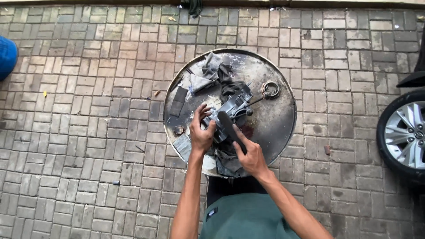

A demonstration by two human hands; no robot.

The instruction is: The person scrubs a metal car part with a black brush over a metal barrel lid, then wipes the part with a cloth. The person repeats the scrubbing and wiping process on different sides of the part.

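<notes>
left hand [201, 135] grips a grey metal engine part [230, 113] on the round metal tabletop [276, 119]; right hand [252, 155] holds a dark flat tool [228, 124] against it, grey rags [212, 71] behind.

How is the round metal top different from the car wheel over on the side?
The round metal top lies flat and shows whole; the car wheel stands upright, cut off by the picture's edge. The top is dull, stained and strewn with rags and parts; the wheel has clean silver spokes in a black tyre. Both hands, left hand and right hand, work over the top, none at the wheel. Both are round.
</notes>
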